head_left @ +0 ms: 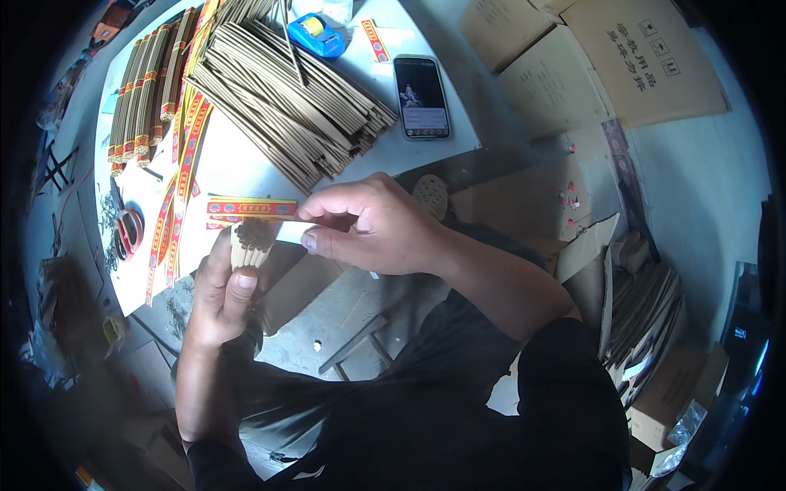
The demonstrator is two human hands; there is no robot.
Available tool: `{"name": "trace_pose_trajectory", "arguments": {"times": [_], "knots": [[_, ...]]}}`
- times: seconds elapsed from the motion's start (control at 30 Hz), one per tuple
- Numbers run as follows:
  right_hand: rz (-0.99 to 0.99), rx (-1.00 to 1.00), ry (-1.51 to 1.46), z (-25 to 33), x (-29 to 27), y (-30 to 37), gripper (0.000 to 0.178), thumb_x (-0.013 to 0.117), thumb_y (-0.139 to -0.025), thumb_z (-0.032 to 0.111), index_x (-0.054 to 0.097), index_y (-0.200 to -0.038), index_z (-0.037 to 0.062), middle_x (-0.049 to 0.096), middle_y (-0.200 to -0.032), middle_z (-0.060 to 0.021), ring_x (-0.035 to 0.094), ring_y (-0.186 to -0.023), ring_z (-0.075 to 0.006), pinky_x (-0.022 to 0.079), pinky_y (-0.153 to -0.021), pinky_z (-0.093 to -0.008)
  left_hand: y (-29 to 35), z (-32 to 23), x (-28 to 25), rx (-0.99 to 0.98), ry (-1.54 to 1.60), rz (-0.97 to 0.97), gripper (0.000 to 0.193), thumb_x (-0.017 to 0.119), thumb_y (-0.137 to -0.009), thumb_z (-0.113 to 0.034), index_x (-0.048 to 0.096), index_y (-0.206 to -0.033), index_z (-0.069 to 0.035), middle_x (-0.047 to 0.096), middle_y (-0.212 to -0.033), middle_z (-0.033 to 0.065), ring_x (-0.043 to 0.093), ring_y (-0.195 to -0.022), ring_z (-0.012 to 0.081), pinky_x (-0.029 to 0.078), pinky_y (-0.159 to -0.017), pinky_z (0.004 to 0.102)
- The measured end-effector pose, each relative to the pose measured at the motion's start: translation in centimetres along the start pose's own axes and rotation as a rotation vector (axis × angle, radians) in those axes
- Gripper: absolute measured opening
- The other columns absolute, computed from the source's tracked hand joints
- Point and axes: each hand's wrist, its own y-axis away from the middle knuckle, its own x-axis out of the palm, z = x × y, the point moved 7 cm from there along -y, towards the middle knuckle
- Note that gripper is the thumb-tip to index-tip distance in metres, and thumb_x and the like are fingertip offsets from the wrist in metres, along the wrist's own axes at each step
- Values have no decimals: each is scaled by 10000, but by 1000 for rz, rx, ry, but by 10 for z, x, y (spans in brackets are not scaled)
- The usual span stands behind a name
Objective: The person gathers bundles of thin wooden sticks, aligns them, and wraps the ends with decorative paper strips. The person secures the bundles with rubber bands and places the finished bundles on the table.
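Observation:
My left hand [211, 299] is closed round a bundle of incense sticks [248, 255], its dark round ends turned up toward me. Pinched between the thumb and fingers of my right hand [381, 225] is a paper strip [295, 232], pale side showing. The strip's other end reaches the bundle near its top. Just beyond both hands, short red and yellow paper labels [252, 206] lie at the table's near edge. Farther off is a big heap of loose incense sticks [286, 102]. Long uncut label strips [190, 151] trail along its left side.
Banded incense bundles [141, 98] are stacked at the table's far left. Red-handled scissors [128, 235] rest at the left edge. A blue tape dispenser [317, 36] and a phone [422, 98] lie beyond the heap. Cardboard boxes [643, 61] stand at the right.

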Motion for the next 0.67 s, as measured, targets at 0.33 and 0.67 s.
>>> {"name": "trace_pose_trajectory", "arguments": {"times": [0.33, 0.67], "knots": [[41, 86, 9, -10, -14, 4, 160, 751, -916, 98, 730, -1037, -5, 737, -822, -62, 706, -753, -112, 575, -693, -284, -5, 10, 7, -123, -48, 45, 631, 502, -1080, -428, 415, -1522, 15, 681, -982, 87, 618, -812, 163, 498, -778, 317], [32, 88, 39, -28, -22, 7, 188, 731, -955, 166, 753, -1092, 39, 772, -892, -55, 730, -743, -141, 615, -734, -301, -10, 19, 16, -296, 8, 122, 666, 504, -1075, -460, 392, -1549, -5, 699, -1172, 139, 665, -1005, 205, 498, -915, 327]]}}
